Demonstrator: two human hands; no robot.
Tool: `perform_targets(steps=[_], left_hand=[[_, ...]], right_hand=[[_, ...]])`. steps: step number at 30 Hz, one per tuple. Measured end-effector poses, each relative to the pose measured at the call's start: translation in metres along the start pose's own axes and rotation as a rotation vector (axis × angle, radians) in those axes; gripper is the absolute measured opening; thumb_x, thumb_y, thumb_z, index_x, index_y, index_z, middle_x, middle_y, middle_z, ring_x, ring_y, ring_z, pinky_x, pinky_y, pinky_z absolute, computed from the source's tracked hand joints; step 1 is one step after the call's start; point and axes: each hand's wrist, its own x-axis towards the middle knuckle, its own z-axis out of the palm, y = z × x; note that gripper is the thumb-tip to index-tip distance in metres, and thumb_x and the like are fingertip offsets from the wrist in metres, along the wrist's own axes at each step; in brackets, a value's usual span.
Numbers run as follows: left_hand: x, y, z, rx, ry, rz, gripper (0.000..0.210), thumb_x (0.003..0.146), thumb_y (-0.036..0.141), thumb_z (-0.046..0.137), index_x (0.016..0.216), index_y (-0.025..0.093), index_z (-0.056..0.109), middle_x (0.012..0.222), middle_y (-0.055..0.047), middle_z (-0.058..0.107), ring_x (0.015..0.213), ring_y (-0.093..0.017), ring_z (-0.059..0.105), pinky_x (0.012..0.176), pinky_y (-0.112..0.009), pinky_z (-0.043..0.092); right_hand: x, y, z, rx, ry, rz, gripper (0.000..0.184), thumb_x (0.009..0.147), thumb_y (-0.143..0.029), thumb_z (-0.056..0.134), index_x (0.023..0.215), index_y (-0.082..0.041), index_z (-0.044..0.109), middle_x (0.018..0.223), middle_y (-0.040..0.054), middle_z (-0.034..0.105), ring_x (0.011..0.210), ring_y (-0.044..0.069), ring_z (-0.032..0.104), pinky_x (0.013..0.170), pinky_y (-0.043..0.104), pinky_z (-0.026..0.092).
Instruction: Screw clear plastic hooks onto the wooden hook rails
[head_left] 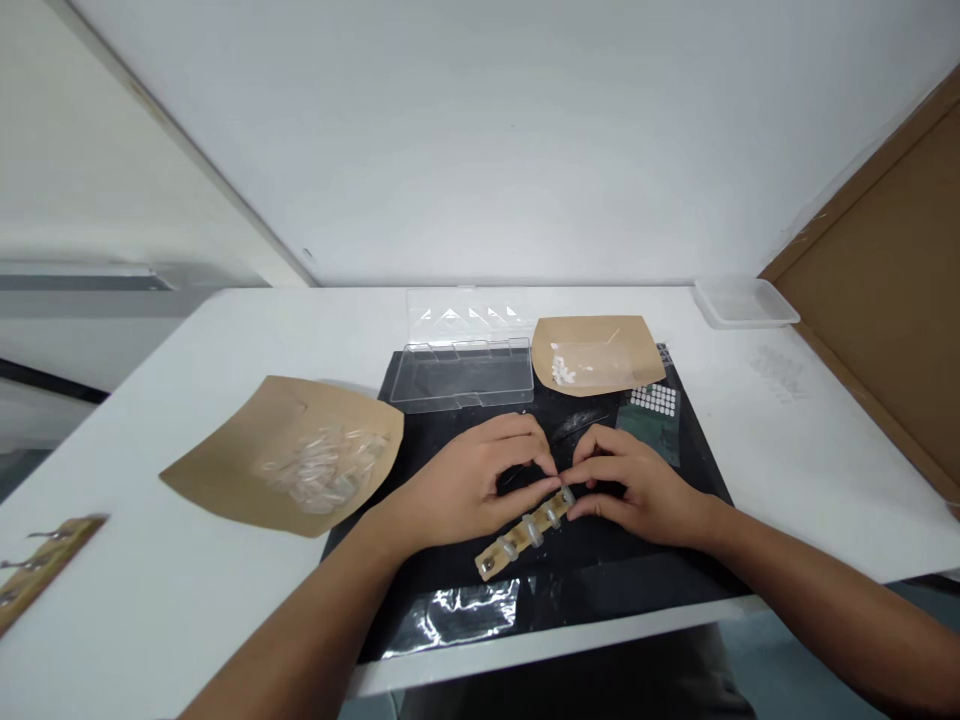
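Observation:
A short wooden strip (494, 555) lies slanted on the black mat, with several translucent grey pieces (532, 530) set across it and a metal screw head at its near end. At its far right end, my left hand (491, 470) pinches thumb and forefinger together; what is between the tips is hidden. From the other side, my right hand (637, 485) has its thumb and fingers closed around the last translucent piece (568, 495) on the strip. The fingertips of both hands nearly touch there.
Left, a brown paper tray (225, 470) holds many clear tubes. Behind lies an open clear plastic case (465, 375). Another brown paper (600, 330) carries small white pieces, beside a sheet of white dots (652, 400). A wooden strip with metal pins (49, 565) lies far left.

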Motion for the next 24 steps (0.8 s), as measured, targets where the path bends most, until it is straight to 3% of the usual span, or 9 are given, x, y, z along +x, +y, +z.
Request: perform_targets(steps=[7,16,24], left_hand=[[0.0010,0.0041,-0.0011,-0.016,-0.045,-0.006,0.012,0.103,0.025,0.064,0.100,0.019,0.074,0.097,-0.005,0.068,0.089,-0.017,0.066,0.078,-0.028,0.054],[-0.0009,0.0027,0.0007,-0.018,-0.092,0.020,0.013,0.104,0.024,0.065,0.101,0.020,0.077,0.104,-0.008,0.069,0.094,-0.019,0.068,0.084,-0.030,0.056],[-0.0001,0.0009,0.0011,-0.014,-0.102,-0.018,0.014,0.105,0.024,0.064,0.104,0.019,0.078,0.102,-0.006,0.067,0.091,-0.016,0.067,0.081,-0.027,0.054]], right_hand=[[-0.0016,0.0037,0.0020,-0.041,0.009,-0.001,0.024,0.096,-0.035,0.081,0.118,-0.025,0.079,0.103,0.0046,0.065,0.096,0.019,0.063,0.084,0.035,0.054],[-0.0004,0.0026,0.0021,-0.043,-0.005,0.004,0.020,0.095,-0.035,0.081,0.111,-0.023,0.080,0.102,0.0041,0.065,0.095,0.019,0.064,0.085,0.036,0.053],[0.0010,0.0026,0.0019,-0.011,0.018,-0.013,0.028,0.091,-0.036,0.085,0.113,-0.021,0.080,0.103,0.0053,0.064,0.096,0.019,0.064,0.085,0.035,0.055]])
